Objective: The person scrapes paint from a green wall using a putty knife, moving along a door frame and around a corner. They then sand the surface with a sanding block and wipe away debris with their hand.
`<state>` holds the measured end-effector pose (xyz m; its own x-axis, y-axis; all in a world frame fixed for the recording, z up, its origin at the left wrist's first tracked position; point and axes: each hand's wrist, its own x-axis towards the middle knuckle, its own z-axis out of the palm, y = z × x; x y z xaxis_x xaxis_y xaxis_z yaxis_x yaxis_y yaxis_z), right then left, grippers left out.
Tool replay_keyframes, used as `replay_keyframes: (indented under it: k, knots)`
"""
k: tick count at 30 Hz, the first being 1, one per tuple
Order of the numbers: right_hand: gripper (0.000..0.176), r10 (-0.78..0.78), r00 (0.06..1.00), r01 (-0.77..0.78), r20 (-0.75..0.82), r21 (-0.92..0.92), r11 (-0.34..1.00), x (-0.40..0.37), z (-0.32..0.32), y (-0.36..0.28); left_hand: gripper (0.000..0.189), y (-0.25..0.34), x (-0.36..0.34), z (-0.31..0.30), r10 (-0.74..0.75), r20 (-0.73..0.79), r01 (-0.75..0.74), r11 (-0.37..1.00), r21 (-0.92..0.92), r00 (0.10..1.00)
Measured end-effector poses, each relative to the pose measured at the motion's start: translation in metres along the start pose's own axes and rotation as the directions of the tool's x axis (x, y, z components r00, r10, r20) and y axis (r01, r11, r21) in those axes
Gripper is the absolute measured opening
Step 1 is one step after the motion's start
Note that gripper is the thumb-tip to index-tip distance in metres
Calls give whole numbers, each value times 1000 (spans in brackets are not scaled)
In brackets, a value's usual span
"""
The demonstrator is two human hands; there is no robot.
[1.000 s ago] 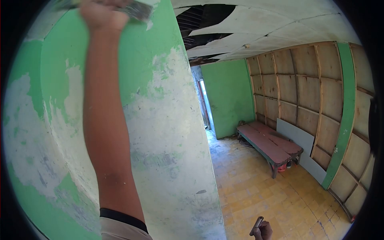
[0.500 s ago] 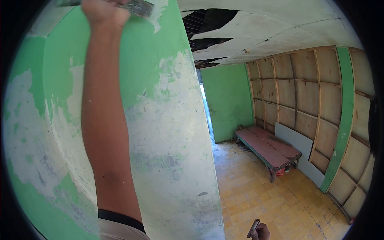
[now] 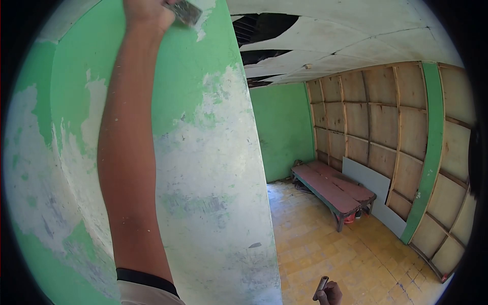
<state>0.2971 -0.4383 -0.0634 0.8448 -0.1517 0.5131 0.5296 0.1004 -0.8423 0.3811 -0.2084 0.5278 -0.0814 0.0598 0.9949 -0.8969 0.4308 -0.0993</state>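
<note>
My left arm stretches up along the wall, and my left hand [image 3: 147, 12] is closed at the top edge of the view, partly cut off. Out of its right side sticks the worn, flat metal blade of a scraper [image 3: 187, 12], which overlaps the green painted wall [image 3: 188, 66] beside a bare whitish patch. Low on the right, my right hand [image 3: 333, 294] is wrapped round a short tube-like handle [image 3: 321, 287] that points upward; its lower part is hidden by the fingers. Large areas of the wall show pale plaster [image 3: 218, 168] where paint is gone.
The wall ends at a vertical edge right of my arm. Beyond it stand a low reddish wooden bench [image 3: 330, 185] on a yellow tiled floor [image 3: 305, 244] and a leaning grey panel [image 3: 366, 178]. A wood-framed partition [image 3: 376, 117] runs along the right. The ceiling [image 3: 335, 30] has broken dark holes.
My left hand has shifted right and slightly up with the scraper; less of the blade shows now. The room has slid a little left in view. My right hand stays nearly in place.
</note>
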Motion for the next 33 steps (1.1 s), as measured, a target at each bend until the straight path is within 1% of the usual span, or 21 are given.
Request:
replay_keyframes:
  k: [2,6,9,10,11,12,13,14,15,17,19,20,21,23,25,27,28,30,31,32,33]
  knots:
    - [11,-24,1000,24,6,-12,1000,2,0,1,29,3,1,2,59,28,-58,997,-46,998]
    - [11,0,1000,0,11,-14,1000,-1,0,1,29,-19,-11,0,-42,-104,49,997,61,994]
    - [10,-34,999,33,-7,-32,999,0,2,3,29,-7,-8,4,22,26,-26,990,141,999]
    - [10,-46,999,45,-14,-36,998,0,2,3,29,-4,6,-16,26,27,-29,990,141,999]
    - [10,-47,999,47,-12,-31,998,1,2,3,29,1,31,-49,-46,163,84,968,-237,986]
    - [10,-25,1000,25,-4,-4,1000,1,2,2,29,2,43,-67,-64,312,237,795,-558,948]
    - [10,0,1000,0,4,22,1000,-1,3,2,29,-8,29,-52,-71,312,242,797,-553,947]
    - [10,4,1000,-4,7,21,1000,-3,3,1,29,-24,0,-21,-159,75,175,911,-374,985]
    - [9,0,1000,-1,7,22,1000,-4,4,0,29,-31,-18,-2,-178,-177,149,975,-165,968]
    - [9,-17,1000,17,-1,26,1000,-2,5,1,30,-23,-21,7,-178,-124,165,980,-107,976]
    - [9,-34,999,35,-12,39,999,-1,4,1,29,-5,-16,12,29,131,-21,998,-64,991]
    - [9,-34,999,35,-15,41,999,-1,3,3,29,4,-9,9,45,157,-13,980,-197,987]
    - [9,-28,999,29,-19,38,999,-2,1,6,29,-4,-8,8,40,159,-8,981,-195,986]
    - [9,-11,1000,11,-20,37,999,-5,-1,6,29,-20,-14,2,-31,28,31,999,10,999]
    - [9,12,1000,-11,-23,33,999,-5,-1,5,30,-27,-4,-12,-19,58,17,1000,26,998]
    - [9,11,999,-9,-34,48,999,-5,-2,6,30,-34,28,-48,-154,419,311,888,-339,895]
    - [9,13,999,-10,-39,69,998,-3,-1,7,30,-22,36,-64,-151,419,308,889,-338,895]
    - [9,24,999,-23,-21,56,998,-1,-1,9,31,-1,48,-86,-38,392,267,791,-550,919]
    - [9,38,999,-38,-7,36,999,-1,-1,9,31,-6,32,-69,-45,389,269,794,-545,920]
    - [9,41,999,-41,-4,34,999,-1,-1,8,31,-18,2,-36,-127,172,180,922,-343,977]
    - [9,42,999,-43,7,30,999,1,0,7,31,-22,-14,-16,-142,-62,136,986,-101,988]
